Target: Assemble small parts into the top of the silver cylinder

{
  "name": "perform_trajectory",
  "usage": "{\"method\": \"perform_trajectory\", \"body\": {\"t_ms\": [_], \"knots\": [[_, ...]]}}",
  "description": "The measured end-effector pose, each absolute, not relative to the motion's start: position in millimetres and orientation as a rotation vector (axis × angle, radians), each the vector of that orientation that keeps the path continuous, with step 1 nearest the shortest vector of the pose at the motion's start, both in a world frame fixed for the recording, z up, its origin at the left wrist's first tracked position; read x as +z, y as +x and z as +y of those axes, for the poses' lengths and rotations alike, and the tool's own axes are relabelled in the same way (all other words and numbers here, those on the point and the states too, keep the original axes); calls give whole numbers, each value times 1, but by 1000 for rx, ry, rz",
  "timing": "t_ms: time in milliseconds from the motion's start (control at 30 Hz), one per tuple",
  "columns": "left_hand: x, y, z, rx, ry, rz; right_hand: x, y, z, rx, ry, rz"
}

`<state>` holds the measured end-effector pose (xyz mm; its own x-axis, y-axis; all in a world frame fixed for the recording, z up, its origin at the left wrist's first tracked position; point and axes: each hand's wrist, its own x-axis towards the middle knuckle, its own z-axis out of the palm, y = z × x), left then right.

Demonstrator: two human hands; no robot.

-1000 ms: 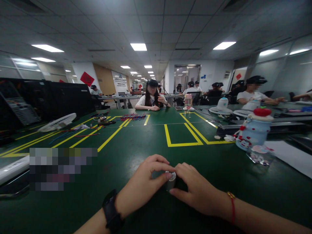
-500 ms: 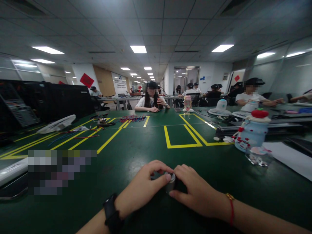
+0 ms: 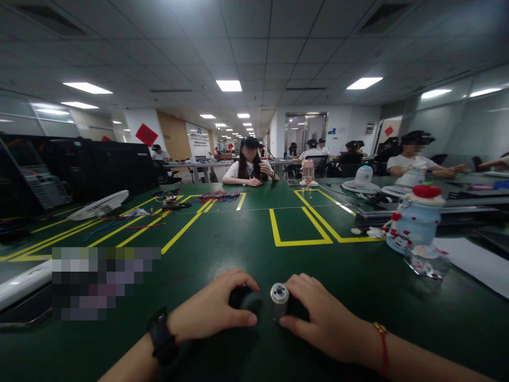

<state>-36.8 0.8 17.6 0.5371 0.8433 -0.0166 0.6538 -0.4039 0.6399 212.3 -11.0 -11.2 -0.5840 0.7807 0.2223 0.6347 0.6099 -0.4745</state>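
A small silver cylindrical motor (image 3: pixel 279 305) stands upright on the green tabletop, its round top with a short central shaft and small holes facing up. My right hand (image 3: pixel 314 307) holds it from the right side, with the thumb low at the near edge and the fingers behind. My left hand (image 3: pixel 222 302) is just left of the motor, apart from it, with thumb and fingers spread and nothing between them.
A blue bottle with a red lid (image 3: pixel 417 217) and a clear packet (image 3: pixel 427 260) stand at the right. Bundled red and blue wires (image 3: pixel 218 197) lie at the far left. Yellow tape (image 3: pixel 304 243) marks the table (image 3: pixel 222 244). A person (image 3: pixel 248 167) sits opposite.
My left hand has let go of the top of the motor and drawn back to the left, opening. My right hand stays at the motor, whose top now shows.
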Motion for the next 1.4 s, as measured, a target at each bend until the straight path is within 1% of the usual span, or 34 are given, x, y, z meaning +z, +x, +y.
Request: {"method": "perform_trajectory", "body": {"t_ms": [167,233,333,400,633,800,900,1000,1133,1233,1400], "knots": [[15,-37,2,384,2275,1167,-13,212,-11,485,-1124,-2422],[17,-29,-1,485,2246,1159,-13,211,-11,482,-1122,-2421],[22,-10,-7,784,2125,1170,-14,211,-11,476,-1124,-2422],[25,2,-10,886,2127,1113,-14,211,-11,464,-1118,-2423],[25,16,-14,943,2138,1121,-15,211,-12,467,-1104,-2413],[31,5,-10,1080,2078,1153,-11,211,-13,488,-1116,-2389],[29,-12,-4,966,2084,1163,-7,211,-14,516,-1121,-2394],[15,-24,1,785,2085,1164,-7,211,-14,518,-1133,-2398],[-2,-26,3,570,2237,1243,-9,210,-13,508,-1154,-2394],[-5,-25,3,527,2276,1255,-10,211,-13,526,-1154,-2397],[-5,-25,0,554,2257,1243,-10,211,-14,526,-1144,-2398]]}}
